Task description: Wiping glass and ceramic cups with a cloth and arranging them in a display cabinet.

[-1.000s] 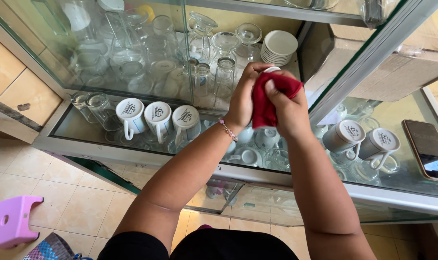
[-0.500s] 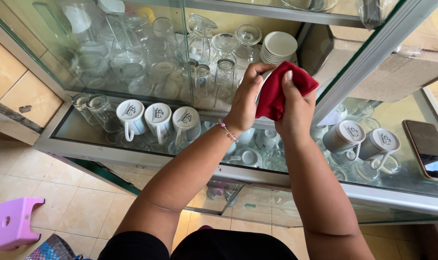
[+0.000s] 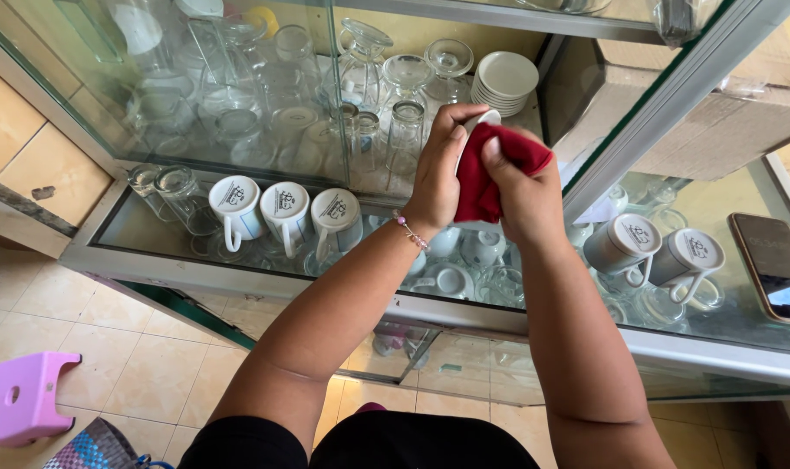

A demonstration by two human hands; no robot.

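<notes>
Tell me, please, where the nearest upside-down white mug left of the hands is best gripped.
Judging by its pose, take the white mug by its handle, coming from the front: it stands upside down, and the handle points toward the person. A second mug crowds its left side.

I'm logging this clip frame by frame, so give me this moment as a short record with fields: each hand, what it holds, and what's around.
left hand: grips a small white dish, mostly hidden
right hand: presses a red cloth against the dish
below the hands: glass cabinet with upturned white mugs and clear glasses
behind: stack of white saucers
far right: phone on the glass top
floor: pink stool
</notes>
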